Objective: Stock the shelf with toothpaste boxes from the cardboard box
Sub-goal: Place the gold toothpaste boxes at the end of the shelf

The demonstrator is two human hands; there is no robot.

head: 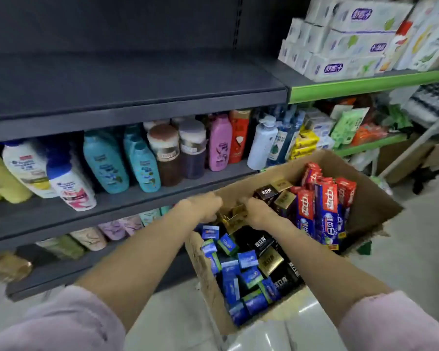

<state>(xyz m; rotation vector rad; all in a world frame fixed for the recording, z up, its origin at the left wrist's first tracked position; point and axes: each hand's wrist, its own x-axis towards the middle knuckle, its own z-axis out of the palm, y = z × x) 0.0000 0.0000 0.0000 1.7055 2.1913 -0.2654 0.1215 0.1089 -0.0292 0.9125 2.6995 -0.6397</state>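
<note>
An open cardboard box (370,198) stands on the floor, packed with toothpaste boxes: blue ones (241,272) at the near left, black and gold ones (269,252) in the middle, red and blue ones (325,206) upright at the far right. Both hands reach into its far left corner. My left hand (200,206) and my right hand (259,211) each grip an end of a bunch of gold toothpaste boxes (235,216) held between them. The top grey shelf (137,97) is bare.
Shampoo and lotion bottles (107,163) fill the shelf below the bare one, with more bottles (91,236) lower down. To the right, a green-edged shelf (365,83) carries tissue packs (345,39). A broom handle (416,143) leans at the far right.
</note>
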